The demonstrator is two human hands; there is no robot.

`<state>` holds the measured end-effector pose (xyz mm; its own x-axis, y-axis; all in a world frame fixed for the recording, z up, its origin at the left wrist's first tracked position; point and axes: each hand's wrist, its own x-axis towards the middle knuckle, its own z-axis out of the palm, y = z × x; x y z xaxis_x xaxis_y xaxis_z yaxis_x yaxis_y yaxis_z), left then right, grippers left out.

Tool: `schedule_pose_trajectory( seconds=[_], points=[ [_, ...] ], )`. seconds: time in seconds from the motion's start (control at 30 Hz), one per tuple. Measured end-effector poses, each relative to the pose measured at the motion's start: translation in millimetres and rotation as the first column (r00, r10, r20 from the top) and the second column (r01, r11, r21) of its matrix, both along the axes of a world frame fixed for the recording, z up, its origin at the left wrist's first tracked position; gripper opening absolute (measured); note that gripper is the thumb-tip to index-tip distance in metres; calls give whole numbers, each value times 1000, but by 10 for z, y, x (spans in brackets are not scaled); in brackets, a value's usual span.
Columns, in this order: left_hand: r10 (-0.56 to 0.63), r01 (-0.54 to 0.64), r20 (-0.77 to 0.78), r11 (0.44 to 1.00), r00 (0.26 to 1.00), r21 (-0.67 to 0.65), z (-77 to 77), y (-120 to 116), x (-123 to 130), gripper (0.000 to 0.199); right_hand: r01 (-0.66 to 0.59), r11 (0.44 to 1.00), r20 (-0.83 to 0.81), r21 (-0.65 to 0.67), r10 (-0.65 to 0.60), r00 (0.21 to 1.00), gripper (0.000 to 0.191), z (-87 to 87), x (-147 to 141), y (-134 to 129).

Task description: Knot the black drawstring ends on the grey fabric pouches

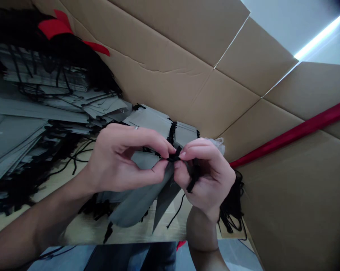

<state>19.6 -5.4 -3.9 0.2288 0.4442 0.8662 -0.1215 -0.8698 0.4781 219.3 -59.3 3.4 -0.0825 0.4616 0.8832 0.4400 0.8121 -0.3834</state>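
Observation:
My left hand (127, 158) pinches one side of a small black cord knot (174, 155) between thumb and forefinger. On the knot's other side, my right hand (205, 169) pinches the black cord too, with a cord end sticking out below its fingers. Grey sheets (147, 203) with rounded edges hang under the knot, partly hidden behind my hands. Whether they are card or plastic I cannot tell. A thin black cord dangles below my right hand.
Stacks of grey sheets with black cords (14, 146) fill the table's left. More tied grey bundles (153, 118) lie behind my hands. A heap of black cords (233, 205) sits at the right. Cardboard walls (170, 67) enclose the back and right, crossed by a red strap (294, 131).

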Motion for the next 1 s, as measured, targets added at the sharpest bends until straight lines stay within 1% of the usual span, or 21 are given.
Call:
schedule_pose_trajectory(
  seconds=[0.1, 0.17, 0.23, 0.33, 0.4, 0.47, 0.53, 0.57, 0.63, 0.7, 0.77, 0.9, 1.0],
  points=[
    [-193, 199, 57, 971, 980, -133, 8, 65, 9, 26, 6, 1000, 3, 11, -6, 1000, 22, -6, 8, 14],
    [-256, 264, 67, 946, 964, -186, 5, 95, 17, 25, 46, 999, 13, 25, -46, 999, 20, -15, 4, 22],
    [-283, 289, 60, 926, 957, -244, 4, 106, 26, 23, 96, 995, 12, 42, -96, 995, 19, -25, -8, 35],
    [-316, 296, -1, 889, 949, -349, 15, 91, 36, 23, 162, 983, -4, 89, -163, 987, 22, -38, -27, 61],
    [-306, 265, -51, 888, 951, -376, 29, 75, 34, 17, 166, 978, 3, 126, -168, 986, 25, -38, -27, 66],
    [-225, 179, -111, 929, 968, -323, 41, 66, 20, 6, 126, 987, 10, 97, -128, 992, 26, -29, -10, 50],
    [-98, 59, -178, 976, 979, -209, 45, 64, -5, 7, 67, 998, -25, -10, -68, 997, 25, -10, 17, 17],
    [-43, 12, -206, 989, 978, -146, 43, 64, -18, 7, 35, 997, -53, -72, -39, 998, 25, 3, 32, -2],
    [30, -40, -232, 998, 972, -41, 34, 61, -43, 9, -21, 986, -94, -168, 5, 996, 24, 30, 55, -33],
    [68, -63, -246, 998, 967, 27, 23, 54, -58, 13, -57, 974, -102, -218, 35, 994, 22, 56, 68, -49],
    [84, -69, -272, 996, 959, 64, 18, 45, -64, 15, -76, 968, -103, -239, 53, 993, 19, 74, 75, -50],
    [90, -63, -291, 993, 952, 101, 13, 44, -59, 14, -87, 971, -119, -223, 61, 991, 19, 81, 85, -34],
    [110, -82, -291, 991, 950, 108, 10, 55, -62, 13, -41, 980, -106, -193, 20, 994, 18, 67, 87, -24]
  ],
)
